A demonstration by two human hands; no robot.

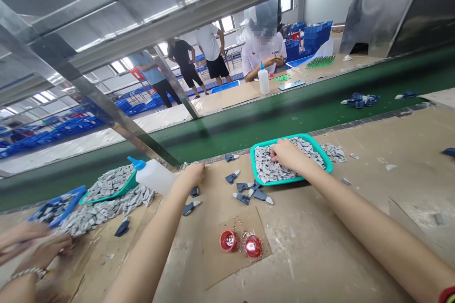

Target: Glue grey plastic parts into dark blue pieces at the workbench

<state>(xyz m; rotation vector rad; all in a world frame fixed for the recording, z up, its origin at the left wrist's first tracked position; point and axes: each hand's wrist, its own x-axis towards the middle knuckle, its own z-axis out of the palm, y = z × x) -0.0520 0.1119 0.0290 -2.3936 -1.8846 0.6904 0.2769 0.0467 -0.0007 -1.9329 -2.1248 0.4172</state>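
**Right hand (pixel 289 155) is dipping into a teal tray (pixel 280 138) of small grey pieces (pixel 273 166)**

The right hand is lying palm down on the heap, its fingers pressed in among the pieces; whether it is pinching one, I cannot tell. The left hand (pixel 192 175) is resting at the far side of the bench (pixel 320 236), fingers curled downward, just beside a white plastic bottle (pixel 154 176) with a blue nozzle. Nothing shows in its grip, but the fingertips are partly hidden, so I cannot tell there either.

The tray is sitting on the bench and is well filled, with a small spill lying just to its right. Dark blue-grey parts (pixel 243 194) are scattered between the hands, and two red cups (pixel 240 244) are standing on a cardboard sheet (pixel 213 251). To the left, a co-worker's hands (pixel 35 246) are working beside a blue tray (pixel 57 206). A green conveyor belt (pixel 249 128) is running along behind.

The pieces look light, thin and stiff, and are likely to slide over one another, so fingertip pinches on their edges would suit them best.
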